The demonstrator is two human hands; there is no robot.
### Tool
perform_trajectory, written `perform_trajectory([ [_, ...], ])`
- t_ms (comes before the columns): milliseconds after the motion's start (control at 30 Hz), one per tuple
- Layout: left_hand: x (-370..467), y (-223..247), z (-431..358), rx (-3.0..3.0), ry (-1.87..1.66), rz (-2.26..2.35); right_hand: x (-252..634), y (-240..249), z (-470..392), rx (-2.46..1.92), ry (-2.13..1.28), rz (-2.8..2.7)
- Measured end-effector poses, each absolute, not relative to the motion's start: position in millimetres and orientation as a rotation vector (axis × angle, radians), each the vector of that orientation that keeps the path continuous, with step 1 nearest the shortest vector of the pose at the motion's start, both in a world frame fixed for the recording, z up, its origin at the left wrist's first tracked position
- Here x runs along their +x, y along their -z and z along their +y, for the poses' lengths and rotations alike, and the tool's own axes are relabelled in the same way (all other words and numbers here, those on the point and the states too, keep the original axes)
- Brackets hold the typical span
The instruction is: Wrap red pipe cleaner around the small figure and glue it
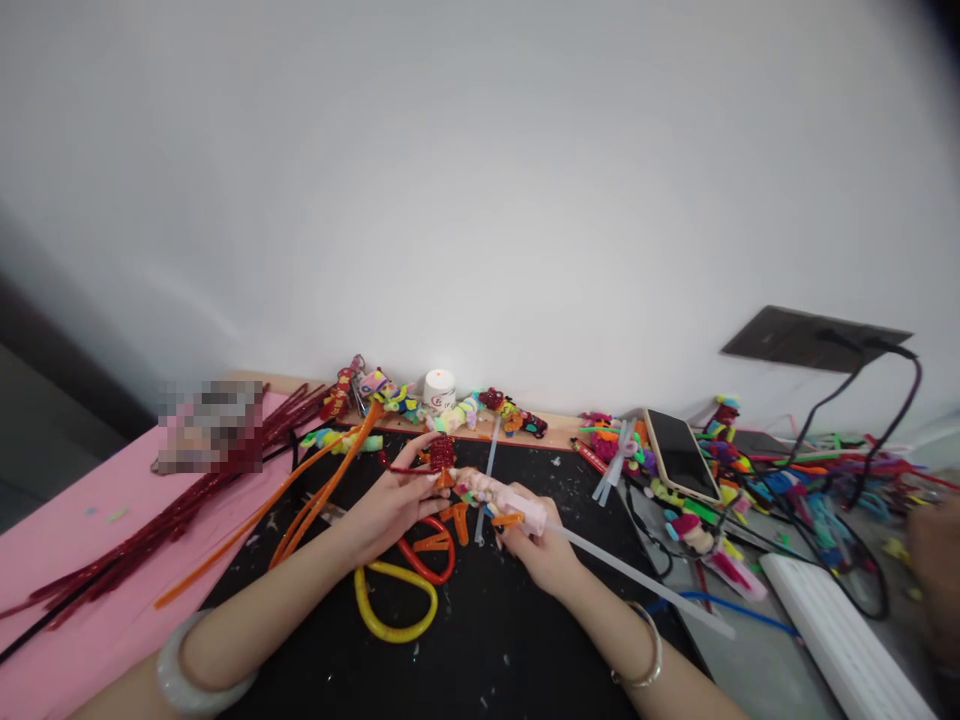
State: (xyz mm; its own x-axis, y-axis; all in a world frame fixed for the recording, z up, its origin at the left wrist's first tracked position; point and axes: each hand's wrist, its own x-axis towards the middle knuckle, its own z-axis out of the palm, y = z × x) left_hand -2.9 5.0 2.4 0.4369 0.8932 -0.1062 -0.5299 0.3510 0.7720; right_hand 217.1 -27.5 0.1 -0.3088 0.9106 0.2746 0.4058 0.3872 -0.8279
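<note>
My left hand (397,500) is closed around a small coiled piece of glittery red pipe cleaner (442,453), with an orange part at its lower end. My right hand (541,548) grips a pale pink glue gun (521,508); a long translucent glue stick (645,572) sticks out of its back. The gun's nozzle points left and is close to the orange part; whether they touch I cannot tell. Below my left hand lie scissors with one yellow handle (396,632) and one red handle, partly hidden by my hand. Orange pieces (459,523) lie between my hands on the black mat (495,650).
Long red pipe cleaners (157,530) and orange ones (322,495) spread at left over a pink surface (45,560). Along the wall stand a white paper roll (439,388) and small colourful figures. A phone (681,455), cables, a white power strip (840,640) and another person's hand (934,570) are at right.
</note>
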Motion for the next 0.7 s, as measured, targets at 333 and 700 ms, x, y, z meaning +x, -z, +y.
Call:
perform_trajectory([
  [333,-1.5,-2.6,2.7,0.776,-0.993,0.552,215.0,-3.5,-28.4,-1.142,-0.876,-1.898],
  [700,-3.5,-2.1,4.9,0.749,-0.981,0.545,214.9,-3.0,-28.0,-1.170,-0.914,-1.859],
])
